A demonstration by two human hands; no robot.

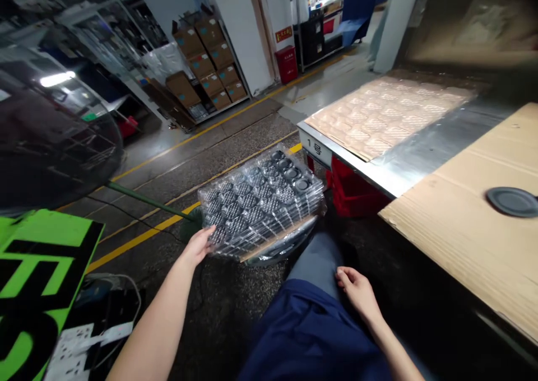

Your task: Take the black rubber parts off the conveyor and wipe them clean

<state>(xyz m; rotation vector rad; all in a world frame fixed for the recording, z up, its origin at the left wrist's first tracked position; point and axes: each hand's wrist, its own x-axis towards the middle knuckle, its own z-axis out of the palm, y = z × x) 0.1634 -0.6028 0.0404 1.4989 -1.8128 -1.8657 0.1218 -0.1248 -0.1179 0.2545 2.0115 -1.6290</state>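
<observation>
My left hand point(196, 246) lies against the lower left corner of a plastic-wrapped stack of trays point(260, 204) filled with round black parts. Whether it grips the stack, I cannot tell. The stack sits tilted on a dark round seat point(277, 253), partly hidden beneath it. My right hand point(357, 294) hangs empty beside my blue-clothed leg point(311, 336), its fingers loosely curled. A round black disc point(513, 201) lies on a cardboard sheet point(445, 224) to the right, well away from both hands.
A steel table point(344, 157) labelled 1号 carries beige moulded trays point(386, 115). A red crate point(353, 189) stands beneath it. On the left are a black fan point(54, 129) on a green pole, a green sign point(37, 274) and a power strip point(69, 350).
</observation>
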